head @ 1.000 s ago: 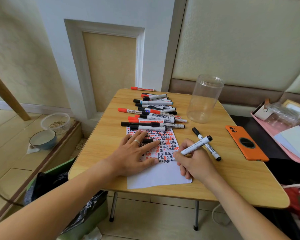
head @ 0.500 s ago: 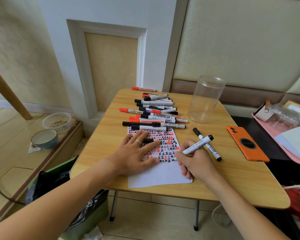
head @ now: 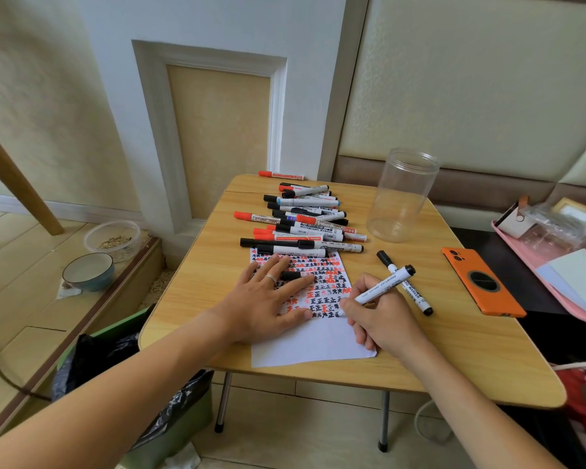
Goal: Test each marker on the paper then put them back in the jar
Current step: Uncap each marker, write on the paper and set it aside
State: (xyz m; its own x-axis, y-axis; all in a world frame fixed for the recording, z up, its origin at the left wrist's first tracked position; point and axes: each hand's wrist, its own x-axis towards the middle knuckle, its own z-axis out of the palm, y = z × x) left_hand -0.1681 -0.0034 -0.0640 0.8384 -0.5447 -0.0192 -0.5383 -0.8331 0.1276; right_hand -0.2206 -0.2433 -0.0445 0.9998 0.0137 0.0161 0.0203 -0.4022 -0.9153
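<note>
- Little changed from half a second ago: same pose at the table (head: 454, 360), with only a slight shift of the view.
- Right hand (head: 383, 319) curled round a white marker (head: 384, 285), still in a writing grip; black cap end up and to the right, tip down at the right edge of the paper (head: 313, 346), as before.
- Tip itself hidden behind the fingers (head: 347, 304); contact with the sheet impossible to confirm.
- Left hand (head: 268, 301) still flat, fingers spread and straight, pressing the paper down; ring (head: 270, 277) on one finger.
- Small black cap (head: 291, 275) lying on the sheet just beside the left fingers, partly covered by them.
- Upper part of the paper filled with rows of black and red marks, lower part bare white.
- Pile of markers (head: 301, 221) unmoved at the far side of the paper, the nearest ones overlapping its top edge; exact count unclear where they stack.
- One red marker (head: 279, 175) apart at the far table edge.
- Another black-capped marker (head: 405, 287) lying on the table just right of the right hand, its middle hidden behind the held marker.
- Clear jar (head: 403, 194) upright and open, well beyond the right hand, in the same place.
- Orange phone (head: 482, 282) face down near the right table edge.
- Pink tray (head: 548, 282) cut off at the right frame edge; contents hard to make out.
</note>
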